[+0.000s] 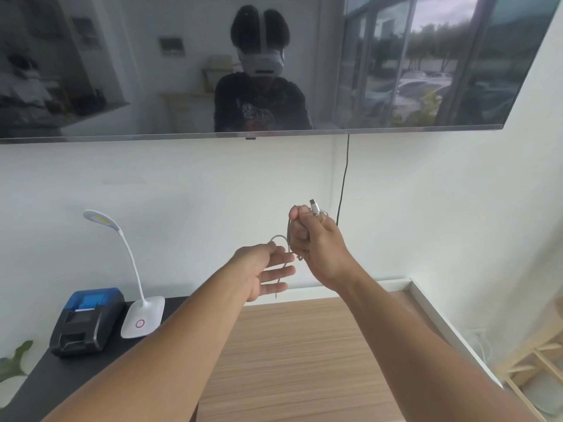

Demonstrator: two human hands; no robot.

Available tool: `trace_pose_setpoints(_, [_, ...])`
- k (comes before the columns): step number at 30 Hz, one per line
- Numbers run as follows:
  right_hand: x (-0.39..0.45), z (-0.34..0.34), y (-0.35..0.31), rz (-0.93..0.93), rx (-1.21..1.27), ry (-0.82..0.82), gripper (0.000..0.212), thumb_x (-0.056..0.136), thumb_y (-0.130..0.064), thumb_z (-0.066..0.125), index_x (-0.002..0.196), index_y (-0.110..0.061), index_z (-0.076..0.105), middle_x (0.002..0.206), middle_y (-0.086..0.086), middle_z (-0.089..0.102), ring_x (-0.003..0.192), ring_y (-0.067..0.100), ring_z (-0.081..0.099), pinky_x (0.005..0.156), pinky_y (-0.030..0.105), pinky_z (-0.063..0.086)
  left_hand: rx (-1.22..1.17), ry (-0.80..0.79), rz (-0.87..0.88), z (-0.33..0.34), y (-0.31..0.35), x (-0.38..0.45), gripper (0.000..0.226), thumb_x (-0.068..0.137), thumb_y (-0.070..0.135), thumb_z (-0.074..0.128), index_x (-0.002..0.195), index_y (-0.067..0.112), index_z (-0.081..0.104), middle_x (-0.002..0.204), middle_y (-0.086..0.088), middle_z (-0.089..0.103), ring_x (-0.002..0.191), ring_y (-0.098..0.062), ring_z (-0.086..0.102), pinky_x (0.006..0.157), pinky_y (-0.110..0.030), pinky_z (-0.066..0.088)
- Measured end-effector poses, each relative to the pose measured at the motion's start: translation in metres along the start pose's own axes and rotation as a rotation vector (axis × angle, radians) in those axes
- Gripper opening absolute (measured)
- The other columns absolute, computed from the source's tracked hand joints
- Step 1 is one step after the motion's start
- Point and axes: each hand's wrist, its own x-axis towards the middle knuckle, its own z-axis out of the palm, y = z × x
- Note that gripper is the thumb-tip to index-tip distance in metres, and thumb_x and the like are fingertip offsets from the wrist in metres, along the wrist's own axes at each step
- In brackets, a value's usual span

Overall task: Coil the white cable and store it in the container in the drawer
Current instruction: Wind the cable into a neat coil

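Note:
Both my hands are raised above the wooden cabinet top (292, 354), in front of the white wall. My right hand (313, 239) is a fist gripping coiled loops of the white cable (278, 239), and a silver plug end sticks up out of the top of the fist. A loop of cable arcs from that fist to my left hand (265, 271), which pinches it between thumb and forefinger while the other fingers stay spread. A short tail of cable hangs below the left hand. No drawer or container is in view.
A large wall-mounted screen (274, 65) fills the top, with a black cord (344, 184) hanging under it. On the dark surface at left stand a white desk lamp (143, 315) and a black-and-blue printer (88, 321). A wooden rack (536, 370) stands lower right.

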Motion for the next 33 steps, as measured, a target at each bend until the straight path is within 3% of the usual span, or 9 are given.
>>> trace_pose_setpoints(5, [-0.005, -0.006, 0.003, 0.069, 0.033, -0.059, 0.031, 0.112, -0.022, 0.035, 0.091, -0.014, 0.055, 0.059, -0.009, 0.032, 0.049, 0.011, 0.023, 0.047, 0.021, 0.027, -0.078, 0.038, 0.027, -0.007, 0.011, 0.013, 0.027, 0.105, 0.02, 0.047, 0.094, 0.01, 0.069, 0.073, 0.001, 0.077, 0.064, -0.019, 0.077, 0.069, -0.038, 0.061])
trace_pose_setpoints(11, [-0.011, -0.008, 0.02, 0.168, -0.147, -0.128, 0.032, 0.111, -0.024, 0.036, 0.103, -0.004, 0.06, 0.062, -0.006, 0.047, 0.048, 0.01, 0.028, 0.048, 0.023, 0.024, -0.165, 0.065, 0.237, -0.003, 0.052, 0.016, 0.029, 0.108, 0.022, 0.044, 0.091, 0.011, 0.065, 0.065, 0.004, 0.063, 0.048, -0.012, 0.065, 0.055, -0.033, 0.056])
trace_pose_setpoints(14, [-0.013, -0.008, 0.032, 0.221, -0.199, -0.074, 0.035, 0.111, -0.026, 0.036, 0.108, -0.004, 0.063, 0.067, -0.003, 0.054, 0.046, 0.01, 0.029, 0.047, 0.021, 0.027, -0.187, 0.059, 0.355, -0.002, 0.074, 0.008, 0.031, 0.109, 0.022, 0.043, 0.09, 0.011, 0.065, 0.064, 0.003, 0.06, 0.05, -0.013, 0.061, 0.06, -0.034, 0.058])
trace_pose_setpoints(19, [-0.008, -0.006, 0.038, 0.238, -0.261, 0.039, 0.04, 0.112, -0.025, 0.034, 0.112, 0.001, 0.064, 0.082, 0.004, 0.068, 0.044, 0.009, 0.038, 0.047, 0.019, 0.034, 0.021, -0.043, 0.58, 0.006, 0.073, -0.016, 0.03, 0.109, 0.022, 0.041, 0.095, 0.01, 0.064, 0.074, 0.001, 0.078, 0.074, -0.019, 0.077, 0.086, -0.036, 0.058])
trace_pose_setpoints(24, [-0.003, 0.006, 0.037, 0.218, -0.408, 0.022, 0.039, 0.111, -0.025, 0.035, 0.12, -0.001, 0.065, 0.106, 0.003, 0.08, 0.063, 0.015, 0.061, 0.058, 0.023, 0.044, 0.083, -0.03, 0.736, 0.016, 0.059, -0.024, 0.029, 0.109, 0.02, 0.039, 0.097, 0.009, 0.063, 0.093, -0.009, 0.079, 0.093, -0.018, 0.077, 0.091, -0.033, 0.056])
trace_pose_setpoints(27, [0.001, 0.01, 0.035, 0.208, -0.357, 0.075, 0.042, 0.11, -0.024, 0.033, 0.124, -0.001, 0.065, 0.111, 0.0, 0.079, 0.061, 0.008, 0.061, 0.049, 0.016, 0.04, 0.032, -0.032, 0.746, 0.016, 0.056, -0.029, 0.028, 0.108, 0.024, 0.04, 0.097, 0.012, 0.062, 0.091, -0.002, 0.08, 0.099, -0.014, 0.075, 0.07, -0.031, 0.061])
trace_pose_setpoints(29, [0.005, 0.009, 0.03, 0.212, -0.267, 0.148, 0.043, 0.109, -0.025, 0.031, 0.121, -0.005, 0.067, 0.111, -0.003, 0.079, 0.065, 0.011, 0.059, 0.049, 0.021, 0.035, -0.074, -0.04, 0.75, 0.012, 0.047, -0.032, 0.028, 0.108, 0.024, 0.04, 0.099, 0.01, 0.062, 0.092, -0.004, 0.08, 0.099, -0.017, 0.076, 0.062, -0.028, 0.06])
trace_pose_setpoints(31, [0.01, 0.008, 0.023, 0.206, -0.133, 0.23, 0.042, 0.109, -0.024, 0.034, 0.112, -0.005, 0.071, 0.104, 0.002, 0.077, 0.078, 0.025, 0.054, 0.06, 0.032, 0.033, -0.228, -0.082, 0.711, 0.008, 0.031, -0.032, 0.028, 0.109, 0.022, 0.04, 0.1, 0.006, 0.061, 0.094, -0.011, 0.08, 0.1, -0.024, 0.076, 0.075, -0.031, 0.061])
trace_pose_setpoints(33, [0.015, 0.007, 0.016, 0.194, 0.022, 0.268, 0.04, 0.11, -0.02, 0.036, 0.117, 0.003, 0.067, 0.102, 0.012, 0.075, 0.087, 0.03, 0.057, 0.07, 0.036, 0.041, -0.352, -0.124, 0.642, 0.008, 0.01, -0.031, 0.029, 0.11, 0.021, 0.039, 0.099, 0.006, 0.062, 0.095, -0.015, 0.079, 0.103, -0.028, 0.075, 0.088, -0.037, 0.057])
